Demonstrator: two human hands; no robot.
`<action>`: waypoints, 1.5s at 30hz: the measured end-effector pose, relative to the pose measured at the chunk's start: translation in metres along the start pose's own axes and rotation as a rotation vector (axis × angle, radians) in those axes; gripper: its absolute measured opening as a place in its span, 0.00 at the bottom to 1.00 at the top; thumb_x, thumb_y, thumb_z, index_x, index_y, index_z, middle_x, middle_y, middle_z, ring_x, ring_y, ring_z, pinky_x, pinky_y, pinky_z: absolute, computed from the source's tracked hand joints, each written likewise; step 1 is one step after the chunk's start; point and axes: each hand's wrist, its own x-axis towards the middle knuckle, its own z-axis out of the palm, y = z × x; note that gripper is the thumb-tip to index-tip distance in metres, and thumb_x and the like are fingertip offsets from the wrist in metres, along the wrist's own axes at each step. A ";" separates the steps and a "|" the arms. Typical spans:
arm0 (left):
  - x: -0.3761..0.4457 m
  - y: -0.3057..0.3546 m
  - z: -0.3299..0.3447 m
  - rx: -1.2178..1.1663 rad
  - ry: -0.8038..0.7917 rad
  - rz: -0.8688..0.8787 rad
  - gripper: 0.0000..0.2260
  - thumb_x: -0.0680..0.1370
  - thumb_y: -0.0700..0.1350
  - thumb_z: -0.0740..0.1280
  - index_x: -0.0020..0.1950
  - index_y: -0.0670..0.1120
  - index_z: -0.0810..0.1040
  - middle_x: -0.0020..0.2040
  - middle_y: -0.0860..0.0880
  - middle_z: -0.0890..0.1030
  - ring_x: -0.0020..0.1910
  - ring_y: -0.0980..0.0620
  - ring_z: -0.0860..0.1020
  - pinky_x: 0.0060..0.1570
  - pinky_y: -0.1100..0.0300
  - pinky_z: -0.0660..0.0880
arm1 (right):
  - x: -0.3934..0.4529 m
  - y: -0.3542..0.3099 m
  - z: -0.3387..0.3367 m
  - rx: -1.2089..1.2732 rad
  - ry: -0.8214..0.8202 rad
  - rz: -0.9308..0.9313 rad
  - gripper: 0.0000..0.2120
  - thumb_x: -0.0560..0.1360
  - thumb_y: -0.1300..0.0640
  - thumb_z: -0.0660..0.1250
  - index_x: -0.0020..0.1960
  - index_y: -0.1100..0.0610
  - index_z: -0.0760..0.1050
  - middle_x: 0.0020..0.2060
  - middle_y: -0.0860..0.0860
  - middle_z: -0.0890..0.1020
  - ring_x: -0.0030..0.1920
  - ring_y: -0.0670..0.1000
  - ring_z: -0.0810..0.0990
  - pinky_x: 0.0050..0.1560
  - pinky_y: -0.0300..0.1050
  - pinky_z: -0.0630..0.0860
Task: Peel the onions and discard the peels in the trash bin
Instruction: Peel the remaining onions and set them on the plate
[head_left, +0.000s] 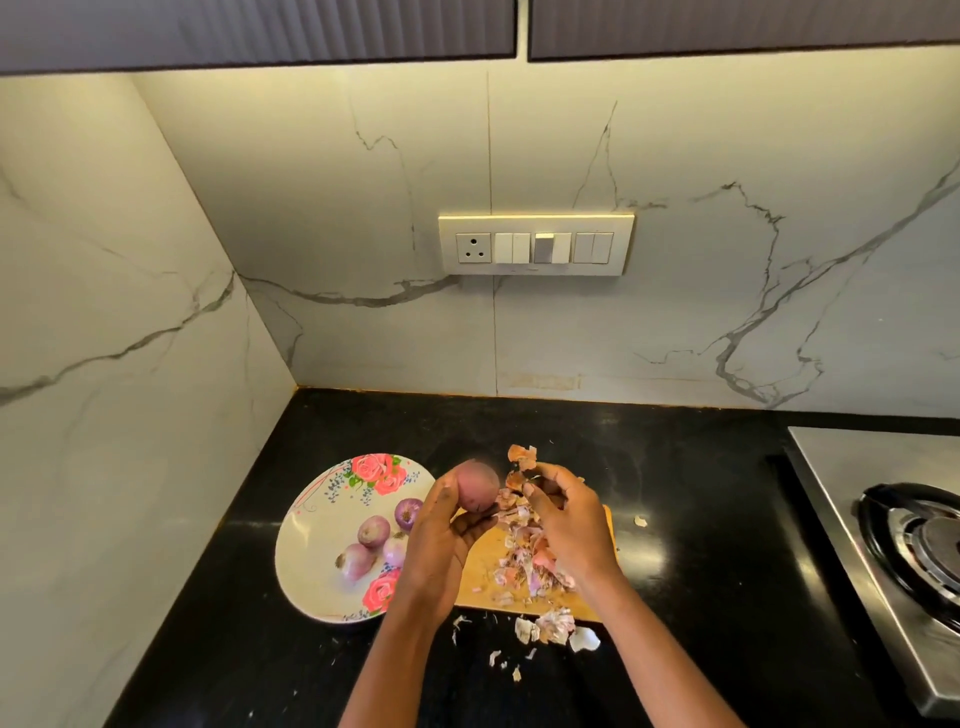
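My left hand (441, 540) grips a purple onion (477, 488) above the near left end of a wooden cutting board (480, 577). Just right of it, my right hand (563, 514) pinches a dry orange-brown strip of peel (522, 457) that sticks up from its fingertips. A heap of pink and white peels (519, 556) covers the board under both hands. Several peeled onions (371, 532) lie on a white plate with a rose pattern (311, 540), left of the board. No trash bin is in view.
Loose peel scraps (550, 626) lie on the black counter (691, 493) in front of the board, and one (640, 520) lies to its right. A steel gas stove (893, 530) stands at the right edge. Marble walls close the counter at the back and left.
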 end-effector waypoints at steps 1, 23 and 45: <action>0.000 0.001 0.000 0.013 0.003 0.003 0.13 0.86 0.47 0.57 0.63 0.45 0.78 0.56 0.42 0.85 0.55 0.46 0.84 0.50 0.57 0.81 | -0.001 0.000 0.001 -0.039 -0.031 -0.025 0.10 0.80 0.56 0.69 0.61 0.49 0.81 0.53 0.42 0.84 0.53 0.38 0.81 0.54 0.35 0.79; 0.004 -0.017 0.002 0.222 0.005 0.198 0.20 0.77 0.54 0.68 0.67 0.47 0.76 0.61 0.46 0.81 0.58 0.50 0.83 0.58 0.53 0.82 | -0.019 0.003 0.018 -0.135 0.120 -0.280 0.08 0.78 0.52 0.70 0.56 0.51 0.82 0.48 0.44 0.85 0.49 0.46 0.84 0.45 0.49 0.84; 0.000 -0.008 -0.008 0.380 -0.090 0.280 0.25 0.76 0.59 0.69 0.72 0.56 0.74 0.65 0.56 0.81 0.65 0.58 0.79 0.62 0.59 0.77 | -0.022 -0.019 0.004 -0.187 0.093 -0.440 0.12 0.75 0.54 0.73 0.57 0.55 0.84 0.49 0.46 0.86 0.50 0.40 0.84 0.50 0.31 0.79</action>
